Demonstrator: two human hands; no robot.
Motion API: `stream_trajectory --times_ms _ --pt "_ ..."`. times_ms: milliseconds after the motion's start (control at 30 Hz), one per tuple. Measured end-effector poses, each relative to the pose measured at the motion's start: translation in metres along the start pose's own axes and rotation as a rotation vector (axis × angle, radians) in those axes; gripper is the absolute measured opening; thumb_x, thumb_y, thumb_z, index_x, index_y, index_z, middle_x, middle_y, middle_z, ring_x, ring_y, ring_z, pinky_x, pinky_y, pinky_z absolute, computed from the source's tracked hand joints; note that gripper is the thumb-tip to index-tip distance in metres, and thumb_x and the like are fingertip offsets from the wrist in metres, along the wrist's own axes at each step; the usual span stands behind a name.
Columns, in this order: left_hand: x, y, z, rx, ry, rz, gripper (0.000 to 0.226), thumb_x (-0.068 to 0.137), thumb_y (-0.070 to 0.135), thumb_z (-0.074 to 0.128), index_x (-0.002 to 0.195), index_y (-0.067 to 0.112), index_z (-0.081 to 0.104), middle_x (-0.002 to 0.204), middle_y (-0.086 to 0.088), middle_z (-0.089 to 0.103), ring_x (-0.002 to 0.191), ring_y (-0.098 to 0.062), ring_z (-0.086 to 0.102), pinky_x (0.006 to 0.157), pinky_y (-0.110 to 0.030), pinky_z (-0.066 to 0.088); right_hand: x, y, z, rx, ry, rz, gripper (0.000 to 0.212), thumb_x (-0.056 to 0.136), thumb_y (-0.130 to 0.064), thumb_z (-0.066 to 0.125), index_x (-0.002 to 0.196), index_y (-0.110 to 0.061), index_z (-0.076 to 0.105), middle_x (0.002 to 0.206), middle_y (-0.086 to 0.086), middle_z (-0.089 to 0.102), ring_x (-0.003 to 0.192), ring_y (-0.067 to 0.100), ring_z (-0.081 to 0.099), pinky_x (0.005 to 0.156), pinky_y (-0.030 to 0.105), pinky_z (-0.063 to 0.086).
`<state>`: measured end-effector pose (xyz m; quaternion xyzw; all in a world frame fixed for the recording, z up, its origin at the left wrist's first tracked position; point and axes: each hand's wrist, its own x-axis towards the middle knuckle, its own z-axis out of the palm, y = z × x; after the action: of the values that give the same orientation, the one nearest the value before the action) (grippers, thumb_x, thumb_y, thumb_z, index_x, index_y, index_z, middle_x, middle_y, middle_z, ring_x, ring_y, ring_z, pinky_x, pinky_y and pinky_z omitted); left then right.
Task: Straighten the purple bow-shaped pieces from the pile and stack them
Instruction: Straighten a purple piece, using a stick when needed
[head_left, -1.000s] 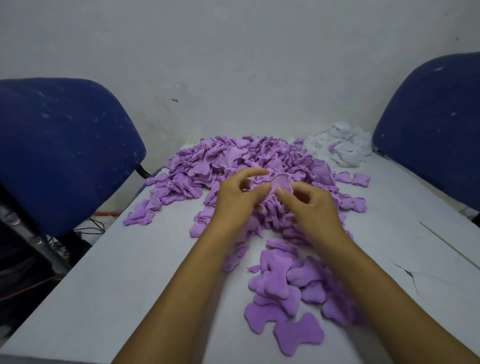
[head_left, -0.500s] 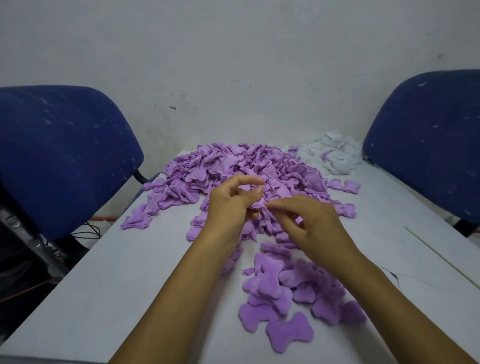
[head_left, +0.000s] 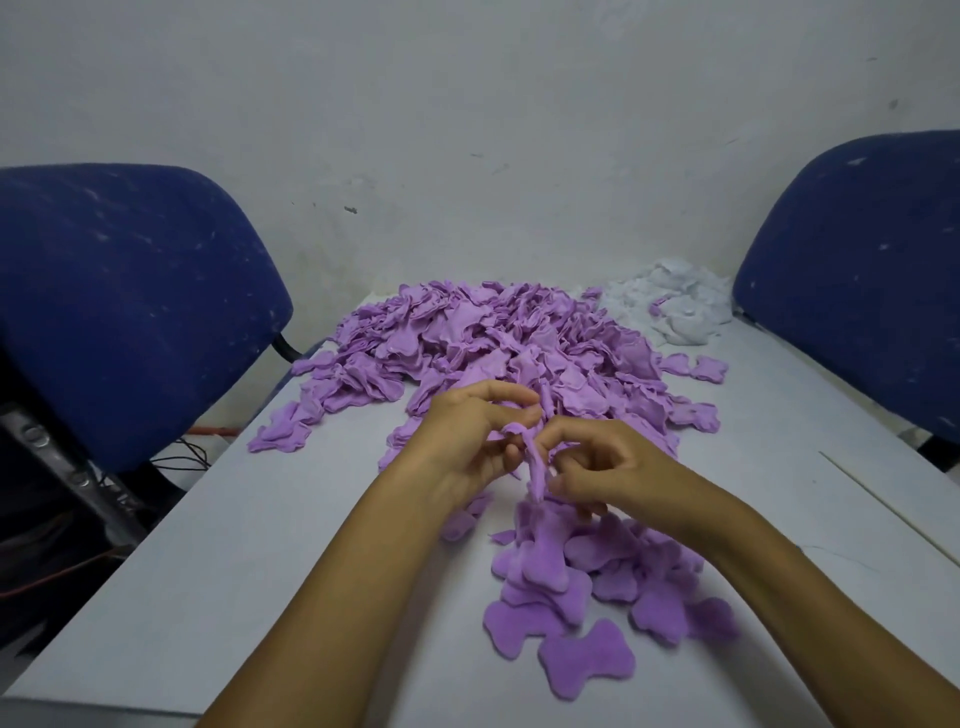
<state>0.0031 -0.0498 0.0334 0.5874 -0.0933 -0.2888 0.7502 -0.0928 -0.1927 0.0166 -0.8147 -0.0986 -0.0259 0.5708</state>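
Straightening step: our left hand (head_left: 470, 441) and right hand (head_left: 605, 462) both pinch one crumpled purple piece (head_left: 532, 462), held above bench (head_left: 260, 545) between pile (head_left: 493, 343) and stack (head_left: 550, 577). Next, we judge: pull flat, lay on stack.

White table (head_left: 218, 571), big purple pile (head_left: 483, 343), flattened purple pieces (head_left: 587, 587) nearer, white scraps (head_left: 675, 306) far right
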Motion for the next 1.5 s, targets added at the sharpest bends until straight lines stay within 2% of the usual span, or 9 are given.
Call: stream_trajectory --times_ms 200,367,567,700,900,1033,1133,1333,1500 --pt "-0.002 0.0 -0.002 0.015 -0.126 0.001 0.019 0.089 -0.008 0.055 0.085 0.005 0.069 0.067 -0.008 0.066 0.054 -0.017 0.06 0.046 -0.021 0.048 -0.001 0.004 0.0 0.086 0.061 -0.051 0.01 0.084 -0.01 0.071 0.091 -0.004 0.067 0.055 0.008 0.04 0.053 0.021 0.039 0.054 0.031 0.039" --pt "-0.005 0.003 -0.001 0.131 -0.299 0.156 0.036 0.084 0.042 0.059 0.1 0.012 0.071 0.093 -0.006 0.067 0.082 -0.019 0.062 0.077 -0.034 0.05 0.006 0.005 -0.003 0.482 0.185 0.019 0.008 0.081 -0.018 0.063 0.078 -0.017 0.07 0.071 0.017 0.038 0.059 0.018 0.035 0.051 0.024 0.044" --pt "-0.008 -0.001 0.003 0.176 -0.299 0.462 0.013 0.074 0.006 0.072 0.084 0.007 0.064 0.081 -0.009 0.064 0.08 -0.026 0.059 0.073 -0.034 0.054 0.005 0.004 -0.003 0.72 0.163 0.014 0.008 0.082 -0.016 0.06 0.079 -0.018 0.067 0.072 0.012 0.037 0.053 0.015 0.036 0.053 0.025 0.046" --pt "-0.009 -0.002 0.006 0.106 -0.31 0.54 0.011 0.071 0.01 0.077 0.075 0.016 0.068 0.076 -0.004 0.065 0.075 -0.025 0.057 0.069 -0.034 0.051 0.002 0.0 0.0 0.797 0.12 -0.013 0.012 0.081 -0.014 0.059 0.093 -0.014 0.065 0.07 0.006 0.051 0.059 0.016 0.04 0.06 0.028 0.049" --pt "-0.006 -0.005 0.005 0.111 -0.169 0.7 0.03 0.075 -0.006 0.07 0.064 0.021 0.063 0.062 0.01 0.056 0.059 -0.006 0.05 0.058 -0.021 0.045 -0.003 -0.007 -0.004 0.736 -0.217 -0.067 0.021 0.084 -0.028 0.068 0.092 -0.008 0.067 0.046 -0.004 0.027 0.049 0.01 0.042 0.07 0.033 0.05" --pt "-0.007 -0.009 0.011 0.161 -0.089 0.741 0.035 0.08 -0.013 0.064 0.063 0.017 0.058 0.055 0.015 0.054 0.054 -0.001 0.048 0.053 -0.015 0.043 -0.002 -0.007 -0.006 0.741 -0.354 -0.043 0.022 0.082 -0.022 0.072 0.093 -0.006 0.062 0.046 -0.006 0.035 0.046 0.011 0.039 0.069 0.035 0.047" --pt "-0.007 -0.007 0.01 0.146 -0.185 0.667 0.041 0.082 -0.011 0.061 0.06 0.024 0.061 0.058 0.011 0.053 0.055 -0.004 0.046 0.053 -0.016 0.041 0.0 -0.008 -0.005 0.686 -0.278 -0.082 0.023 0.08 -0.026 0.074 0.094 -0.008 0.067 0.064 -0.005 0.058 0.057 0.013 0.042 0.068 0.034 0.04" --pt "-0.009 -0.002 0.006 0.1 -0.438 0.477 0.003 0.079 0.007 0.059 0.082 0.005 0.059 0.075 -0.007 0.054 0.062 -0.017 0.052 0.054 -0.022 0.046 0.0 -0.004 0.001 0.622 -0.07 -0.072 0.006 0.081 -0.015 0.07 0.081 -0.015 0.076 0.062 0.001 0.06 0.061 0.014 0.057 0.065 0.026 0.048" --pt "-0.011 -0.002 0.003 0.135 -0.366 0.536 0.008 0.081 0.01 0.061 0.074 0.012 0.058 0.064 0.001 0.051 0.054 -0.014 0.046 0.048 -0.023 0.041 0.001 -0.005 0.004 0.566 0.098 -0.081 0.017 0.082 -0.009 0.062 0.081 -0.016 0.078 0.071 0.007 0.071 0.067 0.014 0.069 0.055 0.02 0.051"
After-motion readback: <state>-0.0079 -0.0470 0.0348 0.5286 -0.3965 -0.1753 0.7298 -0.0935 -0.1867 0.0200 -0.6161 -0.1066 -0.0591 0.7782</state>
